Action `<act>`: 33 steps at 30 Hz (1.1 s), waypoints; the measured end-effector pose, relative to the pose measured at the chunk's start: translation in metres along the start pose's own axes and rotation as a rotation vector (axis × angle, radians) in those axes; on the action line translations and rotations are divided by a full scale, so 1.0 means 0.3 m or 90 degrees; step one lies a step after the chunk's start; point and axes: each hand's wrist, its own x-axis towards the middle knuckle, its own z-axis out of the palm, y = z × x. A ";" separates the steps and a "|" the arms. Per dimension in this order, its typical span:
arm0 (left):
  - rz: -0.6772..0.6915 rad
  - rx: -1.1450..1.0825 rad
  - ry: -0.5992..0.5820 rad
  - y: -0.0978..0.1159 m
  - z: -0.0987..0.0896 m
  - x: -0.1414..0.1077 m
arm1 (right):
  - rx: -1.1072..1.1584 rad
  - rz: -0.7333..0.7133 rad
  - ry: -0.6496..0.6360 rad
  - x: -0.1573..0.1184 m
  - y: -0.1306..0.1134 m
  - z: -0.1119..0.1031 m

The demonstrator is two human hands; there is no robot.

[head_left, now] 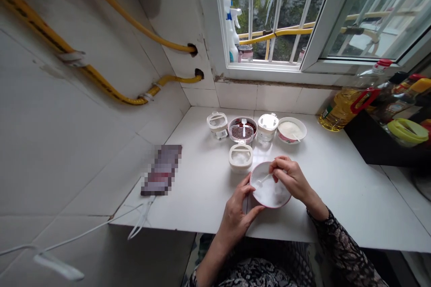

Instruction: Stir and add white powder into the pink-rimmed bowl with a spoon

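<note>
1. My left hand (235,217) holds a round white bowl with red rim (282,202), near my right hand (291,180).
2. My right fingers (276,166) pinch a small white spoon (264,180) over the bowl.
3. White stuff (269,193) inside is hard to make out.

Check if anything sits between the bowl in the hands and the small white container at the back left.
Yes, a cream-rimmed tub sits on the counter directly between the bowl and that container.
</note>
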 end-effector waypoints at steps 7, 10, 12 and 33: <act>-0.014 0.003 -0.017 -0.001 -0.002 -0.002 | 0.100 0.130 0.082 0.007 -0.006 -0.025; -0.017 0.003 -0.016 0.001 -0.002 0.000 | 0.154 0.162 0.096 0.011 -0.004 -0.025; -0.010 0.002 -0.014 0.002 -0.003 0.001 | 0.209 0.185 0.099 0.013 -0.001 -0.027; -0.007 -0.009 -0.013 0.012 -0.002 0.007 | 0.165 0.038 0.204 0.042 -0.031 0.025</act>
